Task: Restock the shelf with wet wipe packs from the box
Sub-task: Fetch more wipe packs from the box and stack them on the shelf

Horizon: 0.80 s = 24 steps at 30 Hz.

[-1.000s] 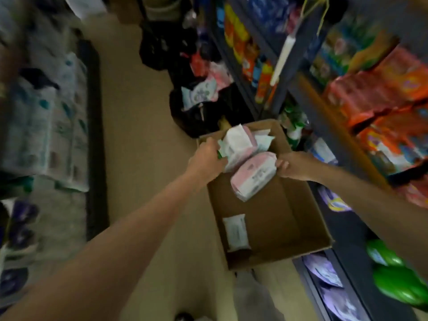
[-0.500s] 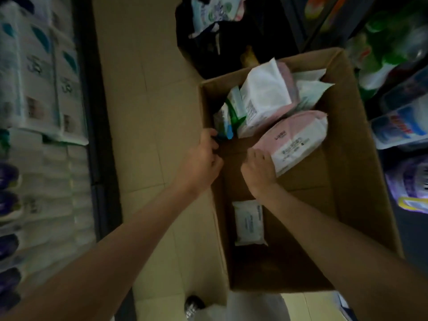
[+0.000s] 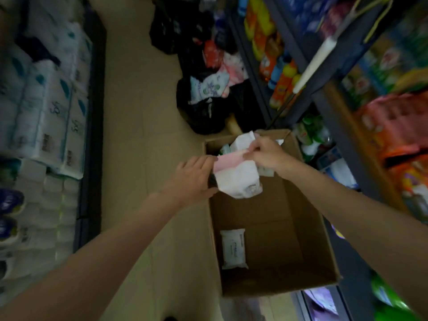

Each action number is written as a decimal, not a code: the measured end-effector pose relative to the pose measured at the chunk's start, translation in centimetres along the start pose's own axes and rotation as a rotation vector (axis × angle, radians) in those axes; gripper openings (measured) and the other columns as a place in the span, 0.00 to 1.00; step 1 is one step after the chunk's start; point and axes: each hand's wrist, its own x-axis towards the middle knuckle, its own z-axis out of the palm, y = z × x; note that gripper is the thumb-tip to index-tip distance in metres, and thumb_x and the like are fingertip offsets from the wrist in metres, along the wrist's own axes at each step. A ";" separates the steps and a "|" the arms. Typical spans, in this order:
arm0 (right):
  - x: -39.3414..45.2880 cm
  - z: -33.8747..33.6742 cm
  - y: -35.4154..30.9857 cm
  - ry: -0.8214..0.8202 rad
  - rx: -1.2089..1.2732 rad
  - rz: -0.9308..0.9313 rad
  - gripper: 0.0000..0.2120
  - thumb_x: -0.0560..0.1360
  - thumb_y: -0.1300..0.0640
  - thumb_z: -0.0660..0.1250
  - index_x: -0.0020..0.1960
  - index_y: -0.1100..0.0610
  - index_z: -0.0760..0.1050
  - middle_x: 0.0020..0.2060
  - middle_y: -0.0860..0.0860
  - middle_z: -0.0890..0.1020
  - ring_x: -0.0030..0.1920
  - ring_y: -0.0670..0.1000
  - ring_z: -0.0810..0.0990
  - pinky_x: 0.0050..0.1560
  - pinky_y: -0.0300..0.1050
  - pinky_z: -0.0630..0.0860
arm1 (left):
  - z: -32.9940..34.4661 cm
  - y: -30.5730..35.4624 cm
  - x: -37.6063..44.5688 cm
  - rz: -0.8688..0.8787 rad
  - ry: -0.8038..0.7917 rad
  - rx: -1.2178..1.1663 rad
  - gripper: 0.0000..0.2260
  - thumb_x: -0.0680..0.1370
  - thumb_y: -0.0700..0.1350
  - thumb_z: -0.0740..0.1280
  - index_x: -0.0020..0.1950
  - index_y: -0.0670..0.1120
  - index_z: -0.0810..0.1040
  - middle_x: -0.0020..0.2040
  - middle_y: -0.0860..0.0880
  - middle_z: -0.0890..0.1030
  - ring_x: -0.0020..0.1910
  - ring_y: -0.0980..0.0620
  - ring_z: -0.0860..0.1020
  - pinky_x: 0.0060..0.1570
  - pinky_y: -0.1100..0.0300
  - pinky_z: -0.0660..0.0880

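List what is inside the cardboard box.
Inside the cardboard box: a white pack lying flat, the pink-and-white pack both hands hold, and more packs behind it, partly covered by the right hand.

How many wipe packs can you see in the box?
3 plainly: a pink-and-white pack held up by both hands, a white pack at the far end, and a flat pack on the box floor. More may hide behind the hands.
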 end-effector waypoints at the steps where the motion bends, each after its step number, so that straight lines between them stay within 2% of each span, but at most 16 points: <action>1: -0.9 -0.2 -2.8 -0.036 -0.030 -0.090 0.09 0.73 0.61 0.68 0.34 0.56 0.74 0.47 0.51 0.79 0.54 0.50 0.76 0.51 0.42 0.70 | -1.5 -0.6 -1.1 0.021 0.026 0.037 0.33 0.77 0.56 0.60 0.76 0.47 0.48 0.75 0.51 0.56 0.73 0.51 0.57 0.67 0.57 0.59; 3: -3.0 -0.3 -9.5 -0.088 -0.154 -0.254 0.12 0.73 0.61 0.68 0.32 0.53 0.71 0.35 0.46 0.72 0.38 0.42 0.72 0.39 0.32 0.68 | -4.6 -2.4 -3.9 0.048 0.073 0.066 0.38 0.75 0.56 0.63 0.76 0.48 0.44 0.77 0.53 0.52 0.74 0.53 0.55 0.68 0.57 0.57; 4: -4.2 -0.3 -13.0 -0.103 -0.238 -0.343 0.12 0.73 0.61 0.68 0.33 0.54 0.71 0.34 0.45 0.69 0.35 0.40 0.68 0.35 0.30 0.66 | -6.3 -3.6 -5.7 0.042 0.094 0.057 0.40 0.74 0.56 0.64 0.76 0.48 0.42 0.77 0.53 0.50 0.75 0.53 0.53 0.69 0.56 0.56; 7: -8.3 -0.1 -22.5 -0.053 -0.519 -0.637 0.06 0.73 0.60 0.67 0.38 0.59 0.74 0.36 0.44 0.66 0.36 0.43 0.67 0.35 0.33 0.62 | -11.3 -8.3 -12.9 0.017 0.203 0.034 0.47 0.71 0.55 0.69 0.76 0.49 0.37 0.77 0.53 0.48 0.75 0.53 0.52 0.72 0.54 0.55; 10: -12.9 0.9 -32.1 -0.001 -0.631 -0.925 0.05 0.73 0.63 0.67 0.41 0.66 0.77 0.40 0.51 0.68 0.42 0.49 0.69 0.40 0.37 0.60 | -15.5 -13.4 -22.0 -0.049 0.346 0.083 0.54 0.66 0.57 0.72 0.72 0.51 0.30 0.77 0.50 0.51 0.75 0.52 0.55 0.71 0.54 0.56; 13: -18.4 2.4 -42.9 0.009 -0.676 -1.158 0.05 0.74 0.63 0.65 0.40 0.61 0.73 0.39 0.49 0.66 0.41 0.48 0.67 0.38 0.34 0.62 | -19.4 -16.8 -30.6 -0.165 0.454 0.084 0.54 0.61 0.68 0.65 0.69 0.51 0.30 0.77 0.49 0.49 0.76 0.51 0.53 0.72 0.55 0.54; 15: -22.2 3.2 -49.7 0.029 -0.651 -1.258 0.06 0.76 0.60 0.64 0.41 0.59 0.71 0.41 0.49 0.66 0.40 0.47 0.67 0.38 0.35 0.63 | -22.4 -18.3 -35.6 -0.246 0.597 0.001 0.56 0.57 0.74 0.60 0.72 0.51 0.33 0.77 0.50 0.50 0.76 0.51 0.54 0.73 0.52 0.57; 18: -27.3 4.5 -58.2 0.050 -0.551 -1.361 0.07 0.77 0.58 0.64 0.40 0.56 0.72 0.41 0.47 0.65 0.42 0.43 0.67 0.42 0.31 0.65 | -26.9 -20.3 -42.9 -0.379 0.955 -0.186 0.59 0.55 0.70 0.69 0.76 0.51 0.43 0.75 0.52 0.59 0.72 0.50 0.62 0.69 0.47 0.64; 21: -31.0 6.6 -64.4 0.077 -0.416 -1.465 0.07 0.76 0.58 0.65 0.39 0.51 0.72 0.42 0.45 0.65 0.46 0.45 0.68 0.45 0.29 0.66 | -30.4 -21.3 -49.9 -0.518 1.143 -0.043 0.55 0.54 0.69 0.66 0.76 0.50 0.49 0.68 0.49 0.67 0.67 0.47 0.66 0.67 0.49 0.63; 22: -31.8 7.3 -66.1 0.102 -0.391 -1.504 0.05 0.76 0.57 0.66 0.41 0.53 0.74 0.44 0.47 0.65 0.47 0.47 0.69 0.48 0.31 0.67 | -31.2 -21.4 -51.8 -0.569 1.193 0.025 0.53 0.55 0.69 0.65 0.75 0.50 0.53 0.66 0.49 0.68 0.65 0.46 0.67 0.64 0.50 0.62; 24: -32.7 8.6 -68.9 0.176 -0.420 -1.550 0.05 0.76 0.56 0.65 0.46 0.58 0.77 0.47 0.51 0.66 0.51 0.53 0.71 0.55 0.43 0.69 | -32.3 -21.6 -54.7 -0.646 1.283 0.163 0.48 0.57 0.68 0.65 0.73 0.48 0.58 0.61 0.47 0.71 0.59 0.44 0.69 0.57 0.51 0.65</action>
